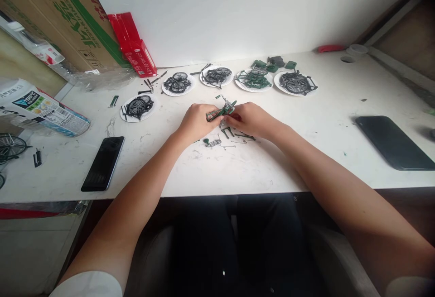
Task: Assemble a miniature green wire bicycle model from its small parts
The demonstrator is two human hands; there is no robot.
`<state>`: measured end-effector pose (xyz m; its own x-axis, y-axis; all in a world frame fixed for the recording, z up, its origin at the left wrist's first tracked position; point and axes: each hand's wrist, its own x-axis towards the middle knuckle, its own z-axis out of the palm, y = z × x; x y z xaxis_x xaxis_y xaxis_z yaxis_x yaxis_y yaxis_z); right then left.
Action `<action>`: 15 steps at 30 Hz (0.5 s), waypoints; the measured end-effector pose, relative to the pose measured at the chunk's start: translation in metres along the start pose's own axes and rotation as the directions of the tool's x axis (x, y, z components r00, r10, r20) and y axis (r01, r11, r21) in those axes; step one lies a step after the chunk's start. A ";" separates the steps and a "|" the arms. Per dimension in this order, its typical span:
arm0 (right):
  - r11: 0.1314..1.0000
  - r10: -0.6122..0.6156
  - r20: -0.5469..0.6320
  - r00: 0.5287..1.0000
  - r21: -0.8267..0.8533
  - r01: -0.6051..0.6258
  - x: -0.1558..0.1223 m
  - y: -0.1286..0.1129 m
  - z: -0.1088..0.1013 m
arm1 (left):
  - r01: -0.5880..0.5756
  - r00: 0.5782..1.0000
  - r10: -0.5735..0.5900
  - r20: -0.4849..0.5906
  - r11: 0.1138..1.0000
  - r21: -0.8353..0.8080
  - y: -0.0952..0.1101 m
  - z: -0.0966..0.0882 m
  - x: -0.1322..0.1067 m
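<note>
My left hand [197, 120] and my right hand [251, 119] meet above the middle of the white table [238, 170], both closed on a small green model bicycle frame [222, 109] held between them. Its handlebar sticks up behind my fingers. Loose small parts [217, 142], green and metal, lie on the table just below my hands. Several white paper plates sit in a row behind, holding black wheels [137, 106], more wheels [177, 82], dark parts [216, 75], green frame pieces [253, 79] and a wheel with rack [296, 83].
A black phone [103, 163] lies at the left front and another dark phone [394, 142] at the right. A red box [136, 48] and a cardboard box [64, 16] lean on the wall at back left. A printed package [41, 109] lies far left.
</note>
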<state>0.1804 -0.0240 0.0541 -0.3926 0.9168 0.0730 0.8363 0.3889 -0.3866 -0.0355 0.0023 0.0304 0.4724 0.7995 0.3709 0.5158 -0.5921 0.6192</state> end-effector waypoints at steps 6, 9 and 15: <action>1.000 -0.011 -0.004 1.000 0.007 0.011 0.000 0.001 0.000 | -0.005 1.000 0.005 0.001 1.000 -0.003 0.000 0.000 0.000; 1.000 -0.015 -0.003 1.000 0.007 0.015 0.000 0.002 0.001 | -0.009 1.000 0.009 -0.003 1.000 0.000 0.001 0.000 0.000; 1.000 -0.003 -0.005 1.000 0.007 0.003 0.000 0.001 0.001 | -0.013 1.000 0.013 0.001 1.000 0.006 0.001 -0.001 0.000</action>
<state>0.1812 -0.0234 0.0528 -0.3936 0.9159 0.0785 0.8324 0.3914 -0.3923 -0.0354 0.0017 0.0317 0.4798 0.7918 0.3780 0.5137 -0.6028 0.6106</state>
